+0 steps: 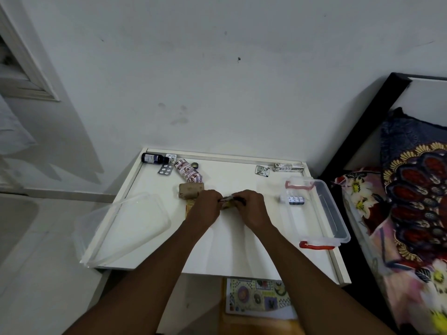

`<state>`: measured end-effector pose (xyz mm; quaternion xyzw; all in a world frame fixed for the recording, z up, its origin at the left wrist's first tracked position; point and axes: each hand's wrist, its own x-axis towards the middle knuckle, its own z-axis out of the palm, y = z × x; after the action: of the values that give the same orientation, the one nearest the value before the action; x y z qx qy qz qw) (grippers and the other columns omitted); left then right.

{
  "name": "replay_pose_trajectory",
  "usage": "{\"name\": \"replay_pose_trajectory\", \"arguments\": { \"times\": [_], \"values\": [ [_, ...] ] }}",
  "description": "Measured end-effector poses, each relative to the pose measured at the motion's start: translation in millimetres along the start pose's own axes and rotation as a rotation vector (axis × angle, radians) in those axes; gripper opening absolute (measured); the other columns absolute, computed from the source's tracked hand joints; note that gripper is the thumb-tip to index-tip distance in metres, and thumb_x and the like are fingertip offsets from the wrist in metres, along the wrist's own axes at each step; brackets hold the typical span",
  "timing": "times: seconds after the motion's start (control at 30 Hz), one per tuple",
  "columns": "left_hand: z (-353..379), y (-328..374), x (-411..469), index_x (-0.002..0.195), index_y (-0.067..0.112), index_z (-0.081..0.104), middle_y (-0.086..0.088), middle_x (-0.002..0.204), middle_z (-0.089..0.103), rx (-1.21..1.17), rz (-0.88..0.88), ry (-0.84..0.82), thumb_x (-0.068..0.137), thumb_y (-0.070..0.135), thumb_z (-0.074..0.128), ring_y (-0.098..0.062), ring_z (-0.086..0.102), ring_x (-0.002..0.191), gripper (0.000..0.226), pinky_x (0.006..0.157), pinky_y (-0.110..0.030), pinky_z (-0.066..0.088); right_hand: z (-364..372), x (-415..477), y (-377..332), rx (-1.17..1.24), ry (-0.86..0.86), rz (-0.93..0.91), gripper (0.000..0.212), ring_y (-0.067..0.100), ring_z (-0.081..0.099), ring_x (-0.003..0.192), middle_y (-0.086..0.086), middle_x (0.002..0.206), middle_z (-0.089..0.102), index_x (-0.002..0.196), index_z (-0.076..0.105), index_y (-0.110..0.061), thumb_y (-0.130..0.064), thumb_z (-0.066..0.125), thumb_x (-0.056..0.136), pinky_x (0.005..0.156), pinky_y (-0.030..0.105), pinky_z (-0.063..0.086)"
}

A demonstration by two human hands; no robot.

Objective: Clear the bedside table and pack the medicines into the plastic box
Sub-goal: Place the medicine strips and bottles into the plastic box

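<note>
Pinching one small dark item, too blurred to name, between curled fingers: left hand and right hand, meeting mid-table | plastic box sits open at the bedside table's right edge, blister pack inside | lid lies far left | dark bottle, pill strip and tube carton lie along the back

No text legible anywhere in frame.
- Carton, upper right of table: dark lettering band along side, too blurred to read.
- Bottle, upper left of table: pale label, print too small.
- Roll right of bottle: brown-and-white printed wrapper, words unreadable.
- Sachet left of carton: dark print marks, illegible.
- Blister strip below bottle: no readable marking.
- Strip in box, right of frame: dark printed squares, nothing readable.
- Board, bottom centre: coloured pictures, text unclear.
</note>
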<state>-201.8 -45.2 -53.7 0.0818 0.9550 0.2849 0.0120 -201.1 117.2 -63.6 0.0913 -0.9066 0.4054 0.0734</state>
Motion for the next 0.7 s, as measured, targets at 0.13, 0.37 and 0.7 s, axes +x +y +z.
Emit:
{"name": "replay_pose_trajectory", "arguments": {
  "times": [0.13, 0.37, 0.7],
  "values": [
    [5.6, 1.6, -4.0, 0.104, 0.001, 0.063, -0.019, 0.110, 0.062, 0.088, 0.006, -0.033, 0.091, -0.003, 0.048, -0.034, 0.061, 0.102, 0.020, 0.081, -0.035, 0.039, 7.9, -5.1, -1.2, -0.028, -0.024, 0.016, 0.025, 0.021, 0.062, 0.080, 0.013, 0.084, 0.072, 0.088, 0.078, -0.006, 0.005, 0.056, 0.089, 0.073, 0.033, 0.047],
    [3.9, 8.0, 1.8, 0.112, -0.004, 0.056, -0.022, 0.116, 0.059, -0.092, -0.063, 0.031, 0.087, -0.009, 0.052, -0.035, 0.057, 0.109, 0.027, 0.087, -0.035, 0.040, 6.1, -2.5, -7.7, 0.063, 0.016, 0.108, 0.036, 0.005, 0.041, 0.061, -0.007, 0.057, 0.052, 0.060, 0.061, -0.018, 0.010, 0.053, 0.080, 0.059, 0.028, 0.034],
    [-2.7, 12.3, -5.6, 0.078, -0.005, 0.075, -0.022, 0.076, 0.073, -0.324, -0.209, 0.167, 0.093, 0.008, 0.063, -0.032, 0.066, 0.071, 0.023, 0.070, -0.037, 0.051, 12.8, -5.0, -3.8, -0.090, -0.027, 0.044, 0.024, 0.028, 0.058, 0.086, 0.016, 0.087, 0.065, 0.086, 0.069, 0.003, 0.013, 0.047, 0.082, 0.074, 0.039, 0.044]
  ]
}}
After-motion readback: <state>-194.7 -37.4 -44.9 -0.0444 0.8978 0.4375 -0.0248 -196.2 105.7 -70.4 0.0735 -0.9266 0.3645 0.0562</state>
